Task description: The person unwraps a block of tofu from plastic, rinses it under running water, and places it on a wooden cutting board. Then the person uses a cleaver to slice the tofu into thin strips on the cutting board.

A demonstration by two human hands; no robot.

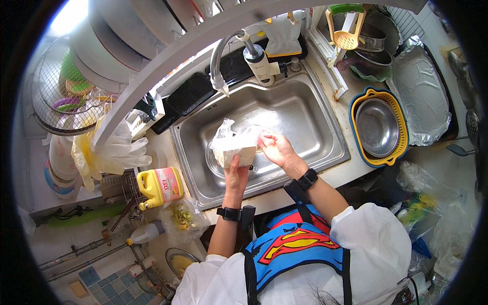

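Over the sink (305,126), my left hand (235,176) holds a white block (238,155) that looks like tofu, gripping it from below. Thin clear plastic wrap (230,136) covers its top and sticks up in a crumpled peak on the far left side. At the block's right, my right hand (277,148) pinches an edge of this wrap between thumb and fingers. Beneath the block, partly hidden by it, a round clear bowl (210,162) rests in the left part of the steel sink. The grey faucet spout (218,78) hangs beyond my hands.
A yellow detergent jug (162,188) stands left of the sink, by a plastic bag of scraps (183,219). On the right, a metal bowl (377,127) sits in a yellow basket (356,146), near a foil-lined tray (421,91). A white rack bar (171,45) arches overhead.
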